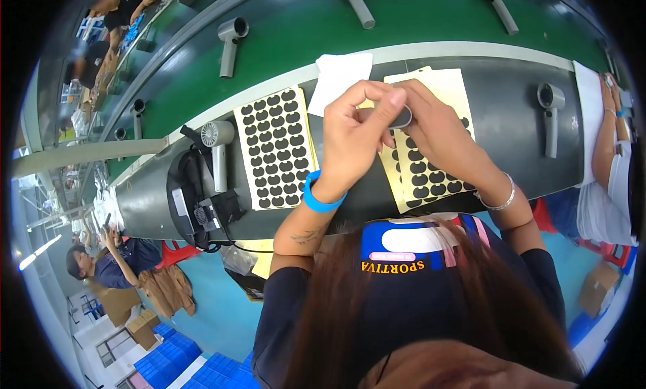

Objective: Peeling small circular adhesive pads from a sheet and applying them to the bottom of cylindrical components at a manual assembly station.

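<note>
First, saw a grey fan (219,162) beside a sheet of black stickers (276,148); then, with the left hand (351,130) pinched nearly closed, held a grey piece (403,118) up to the curled right hand (441,130), couldn't tell whether gripping too, above yellowish sticker sheets (427,177).

A grey, round-edged piece (403,118) — mostly hidden — sits between the fingers (396,98).

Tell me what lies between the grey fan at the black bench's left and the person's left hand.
In the head view, a pale sheet with rows of dark shapes lies between the fan and left hand.
</note>
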Tool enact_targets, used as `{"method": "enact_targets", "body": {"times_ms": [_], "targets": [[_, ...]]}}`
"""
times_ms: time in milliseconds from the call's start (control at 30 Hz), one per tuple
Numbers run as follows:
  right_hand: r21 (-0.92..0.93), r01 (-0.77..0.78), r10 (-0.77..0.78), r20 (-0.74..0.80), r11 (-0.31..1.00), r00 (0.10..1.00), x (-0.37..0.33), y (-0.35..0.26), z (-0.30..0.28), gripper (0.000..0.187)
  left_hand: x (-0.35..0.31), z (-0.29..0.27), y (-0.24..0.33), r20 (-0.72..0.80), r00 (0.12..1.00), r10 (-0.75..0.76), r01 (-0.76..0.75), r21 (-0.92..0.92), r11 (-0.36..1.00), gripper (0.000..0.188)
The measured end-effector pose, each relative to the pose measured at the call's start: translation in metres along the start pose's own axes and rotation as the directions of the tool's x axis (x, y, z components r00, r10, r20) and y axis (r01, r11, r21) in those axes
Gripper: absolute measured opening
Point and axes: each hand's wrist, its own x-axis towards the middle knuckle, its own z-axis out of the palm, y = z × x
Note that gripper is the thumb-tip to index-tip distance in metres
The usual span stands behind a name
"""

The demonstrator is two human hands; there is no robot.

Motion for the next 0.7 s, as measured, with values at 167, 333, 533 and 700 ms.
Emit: {"method": "enact_targets", "body": {"times_ms": [167, 333, 533, 700], "targets": [[0.001, -0.026, 0.026, -0.041, 1.0, 0.999, 0.0049, 0.0078, -0.0011, 0.039, 0.0128, -0.0025, -0.0022, 0.035, 0.999, -0.015, 0.016, -0.021, 1.0, 0.025], [0.02, -0.09, 0.091, -0.026, 0.996, 0.996, 0.0054, 0.0046, -0.0055, 0.046, 0.0137, -0.0005, -0.0023, 0.048, 0.999, 0.011, -0.011, -0.011, 1.0, 0.025], [0.012, -0.011, 0.012, -0.06, 1.0, 0.998, 0.0071, 0.0076, -0.0035, 0.051, 0.0136, -0.0024, -0.0021, 0.063, 0.997, 0.034, -0.033, -0.022, 0.999, 0.026], [-0.016, -0.008, 0.007, -0.062, 1.0, 0.998, 0.0092, 0.0024, -0.0023, 0.051, 0.0114, -0.0056, 0.0004, 0.066, 0.995, 0.081, -0.079, -0.029, 0.996, 0.026]]}}
